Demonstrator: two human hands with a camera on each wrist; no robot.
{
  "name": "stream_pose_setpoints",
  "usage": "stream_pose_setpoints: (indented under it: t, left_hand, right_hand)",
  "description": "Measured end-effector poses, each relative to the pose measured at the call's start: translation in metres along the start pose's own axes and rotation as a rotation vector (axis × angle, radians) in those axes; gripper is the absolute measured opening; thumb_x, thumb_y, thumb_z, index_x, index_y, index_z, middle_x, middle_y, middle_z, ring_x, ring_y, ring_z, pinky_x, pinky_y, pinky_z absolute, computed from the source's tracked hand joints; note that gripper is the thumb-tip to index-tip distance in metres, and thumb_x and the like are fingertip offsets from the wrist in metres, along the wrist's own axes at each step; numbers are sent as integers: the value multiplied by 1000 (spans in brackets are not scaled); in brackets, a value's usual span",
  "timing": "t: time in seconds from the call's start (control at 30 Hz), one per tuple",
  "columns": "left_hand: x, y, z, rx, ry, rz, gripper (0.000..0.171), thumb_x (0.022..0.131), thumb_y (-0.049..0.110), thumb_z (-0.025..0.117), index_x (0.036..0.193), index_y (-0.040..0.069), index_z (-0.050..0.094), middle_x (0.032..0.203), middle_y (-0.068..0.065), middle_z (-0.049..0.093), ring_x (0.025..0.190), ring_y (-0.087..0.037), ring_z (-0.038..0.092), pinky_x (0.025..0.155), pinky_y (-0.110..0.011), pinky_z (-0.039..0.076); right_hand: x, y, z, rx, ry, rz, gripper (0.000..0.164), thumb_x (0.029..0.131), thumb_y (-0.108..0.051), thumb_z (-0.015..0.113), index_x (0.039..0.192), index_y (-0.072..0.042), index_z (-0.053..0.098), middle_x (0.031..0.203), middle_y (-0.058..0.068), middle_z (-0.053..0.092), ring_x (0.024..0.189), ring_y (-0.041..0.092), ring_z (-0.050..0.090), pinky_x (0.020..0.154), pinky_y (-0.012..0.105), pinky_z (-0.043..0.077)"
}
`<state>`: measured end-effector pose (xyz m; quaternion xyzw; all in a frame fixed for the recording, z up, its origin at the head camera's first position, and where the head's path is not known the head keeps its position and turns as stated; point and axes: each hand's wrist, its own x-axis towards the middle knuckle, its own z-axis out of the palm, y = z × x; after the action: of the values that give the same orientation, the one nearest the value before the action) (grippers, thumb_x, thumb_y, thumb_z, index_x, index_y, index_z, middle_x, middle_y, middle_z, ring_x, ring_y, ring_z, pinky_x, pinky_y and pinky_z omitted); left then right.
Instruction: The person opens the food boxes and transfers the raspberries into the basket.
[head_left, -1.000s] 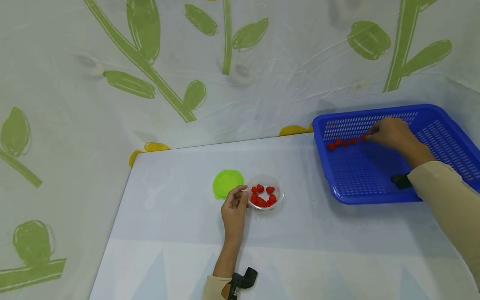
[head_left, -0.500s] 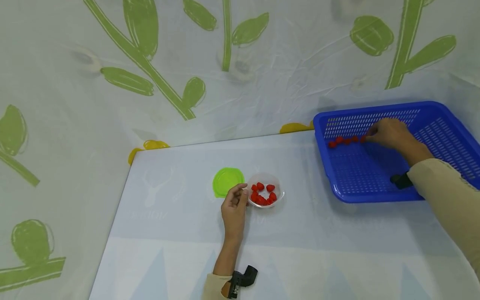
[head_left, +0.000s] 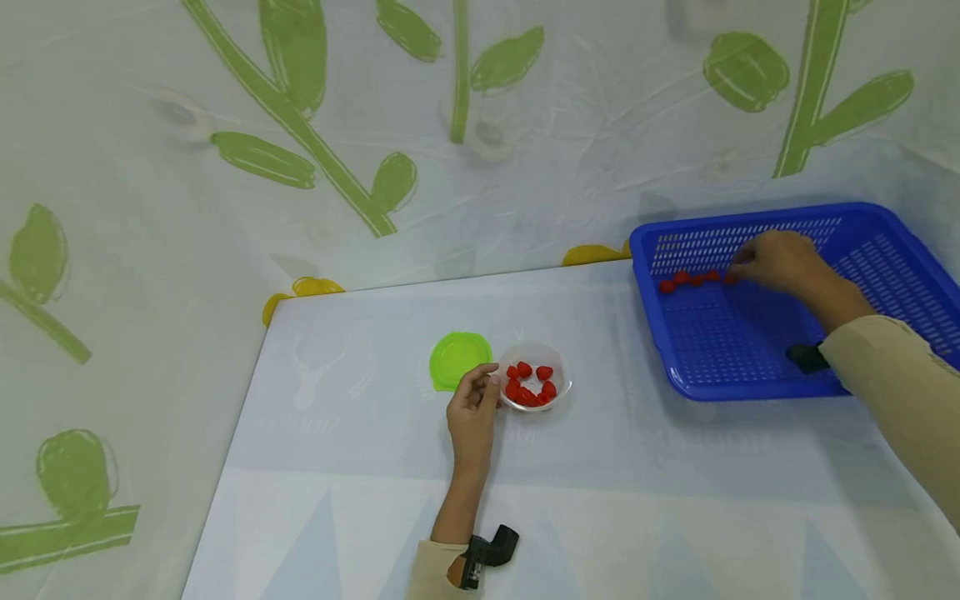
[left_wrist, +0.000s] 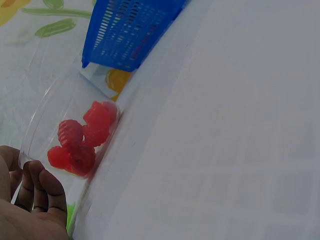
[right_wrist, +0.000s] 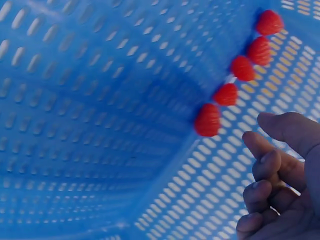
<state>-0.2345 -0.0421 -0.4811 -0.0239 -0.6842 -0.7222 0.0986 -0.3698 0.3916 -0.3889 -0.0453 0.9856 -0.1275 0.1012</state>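
Note:
In the head view my left hand point(head_left: 472, 417) pinches the near-left rim of a clear plastic bowl point(head_left: 536, 352) on the table. Several red raspberries point(left_wrist: 71, 133) lie inside it, as the left wrist view also shows. A bright green lid point(head_left: 452, 360) lies flat just left of the bowl. Over at the right, my right hand point(head_left: 783, 265) is inside a blue plastic basket point(head_left: 720, 358). Seen from the right wrist, several raspberries point(right_wrist: 242, 68) form a row along the basket's wall. The nearest raspberry point(right_wrist: 207, 120) is apart from my thumb and forefinger; the other fingers curl loosely on nothing.
The white table point(head_left: 345, 417) meets a wall sheet point(head_left: 480, 208) printed with green leaves at its back edge. The basket stands at the back right, its perforated walls rising around my right hand. A black wrist mount point(head_left: 487, 554) sits on my left wrist.
The head view has shifted slightly. Both hands, the bowl and the row of raspberries show no clear movement.

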Motion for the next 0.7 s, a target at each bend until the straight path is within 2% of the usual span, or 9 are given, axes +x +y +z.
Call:
stream_pose_setpoints:
  t: [0.17,0.33,0.57,0.7]
  left_hand:
    - [0,-2,5,-4,-9,7,24,91,9,57,113,2,59,88,-15,56,72,-27,54,64,-32,52]
    - [1,-2,6,13,-5,9,24,91,10,57,113,2,59,88,-13,56,71,-31,53,64,-35,52]
    - [3,1,6,24,-11,1,24,91,11,58,113,4,60,88,-13,57,72,-34,53,64,-41,51]
    - [3,1,6,15,-14,-6,23,91,11,57,113,3,60,88,-14,56,72,-37,52,64,-44,51]
  right_hand:
    - [-4,-6,-6,-16,-3,-32,36,87,-27,58,103,5,65,100,27,62,91,47,53,80,62,34]
    - [-13,-19,-11,-5,19,-72,37,89,-30,58,101,4,67,99,26,63,86,41,57,71,55,42]
    - [-30,-41,-19,31,107,-94,30,87,-27,61,99,-1,69,88,16,66,77,29,57,63,44,43]
    - [-39,-54,-24,55,130,-95,29,86,-27,63,100,-2,69,90,15,65,77,26,56,61,42,43]
